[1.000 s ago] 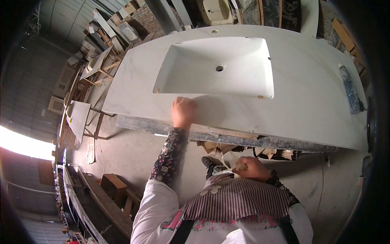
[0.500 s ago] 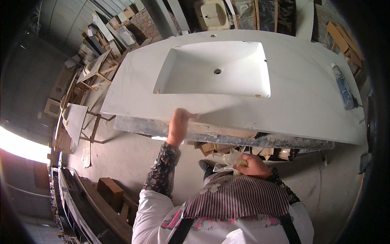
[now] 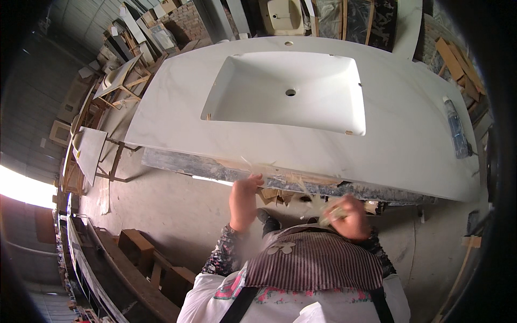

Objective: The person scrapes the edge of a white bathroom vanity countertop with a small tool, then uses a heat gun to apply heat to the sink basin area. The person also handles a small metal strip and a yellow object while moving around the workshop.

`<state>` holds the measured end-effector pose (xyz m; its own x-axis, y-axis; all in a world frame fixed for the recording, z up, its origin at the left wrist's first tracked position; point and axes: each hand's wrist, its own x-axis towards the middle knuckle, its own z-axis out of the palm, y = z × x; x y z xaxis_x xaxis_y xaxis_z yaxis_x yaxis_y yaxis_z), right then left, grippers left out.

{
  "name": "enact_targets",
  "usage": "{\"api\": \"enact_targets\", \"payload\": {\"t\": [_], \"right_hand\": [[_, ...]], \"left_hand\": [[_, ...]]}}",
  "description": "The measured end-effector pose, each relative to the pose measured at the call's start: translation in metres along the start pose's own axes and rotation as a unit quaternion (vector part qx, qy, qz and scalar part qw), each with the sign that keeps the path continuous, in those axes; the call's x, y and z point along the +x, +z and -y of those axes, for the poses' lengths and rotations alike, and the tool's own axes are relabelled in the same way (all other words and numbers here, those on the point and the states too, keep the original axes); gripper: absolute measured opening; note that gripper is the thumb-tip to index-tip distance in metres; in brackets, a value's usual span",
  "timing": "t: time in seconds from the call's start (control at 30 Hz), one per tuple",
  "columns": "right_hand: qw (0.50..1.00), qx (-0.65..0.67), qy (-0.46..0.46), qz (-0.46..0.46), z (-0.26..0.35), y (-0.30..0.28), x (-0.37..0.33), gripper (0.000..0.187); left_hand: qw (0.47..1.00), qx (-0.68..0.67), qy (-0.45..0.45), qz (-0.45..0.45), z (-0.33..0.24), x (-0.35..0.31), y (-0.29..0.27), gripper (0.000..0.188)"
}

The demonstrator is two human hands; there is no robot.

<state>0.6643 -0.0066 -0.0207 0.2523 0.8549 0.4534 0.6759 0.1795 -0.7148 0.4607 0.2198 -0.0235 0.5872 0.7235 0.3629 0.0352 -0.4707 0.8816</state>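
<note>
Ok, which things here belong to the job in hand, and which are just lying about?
Seemingly part of the job:
pale strips, blurred, in the right hand
white countertop with its sink, near the left hand

Seemingly just lying about:
bluish bottle-like thing on the countertop's right end
brown box, lower left
cream basin beyond the countertop

Below the grip (image 3: 349,218) spreads a pale, dusty floor (image 3: 167,204); far left of it, white light (image 3: 24,185) glares beside a dark panelled wall (image 3: 32,107). Beyond the grip, leftward, a brick wall (image 3: 186,24) stands near leaning boards (image 3: 132,23).
</note>
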Motion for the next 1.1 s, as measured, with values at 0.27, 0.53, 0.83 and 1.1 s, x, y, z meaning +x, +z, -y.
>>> {"api": "enact_targets", "payload": {"t": [0.27, 0.53, 0.83, 1.1], "right_hand": [[0.958, 0.023, 0.221, -0.184, -0.039, -0.019, 0.047, 0.016], [0.951, 0.016, 0.241, -0.193, -0.049, -0.012, 0.040, 0.015], [0.963, -0.047, 0.192, -0.185, -0.049, -0.014, 0.044, 0.014], [0.967, -0.034, 0.168, -0.190, -0.053, -0.016, 0.043, 0.016]], "left_hand": [[0.995, 0.064, -0.074, 0.025, 0.004, 0.001, -0.018, 0.013], [0.975, 0.222, 0.007, -0.015, 0.005, 0.063, -0.063, 0.047], [0.911, 0.319, 0.114, 0.235, 0.009, 0.106, -0.052, 0.011], [0.863, 0.333, 0.182, 0.333, 0.013, 0.129, -0.057, 0.008]]}}
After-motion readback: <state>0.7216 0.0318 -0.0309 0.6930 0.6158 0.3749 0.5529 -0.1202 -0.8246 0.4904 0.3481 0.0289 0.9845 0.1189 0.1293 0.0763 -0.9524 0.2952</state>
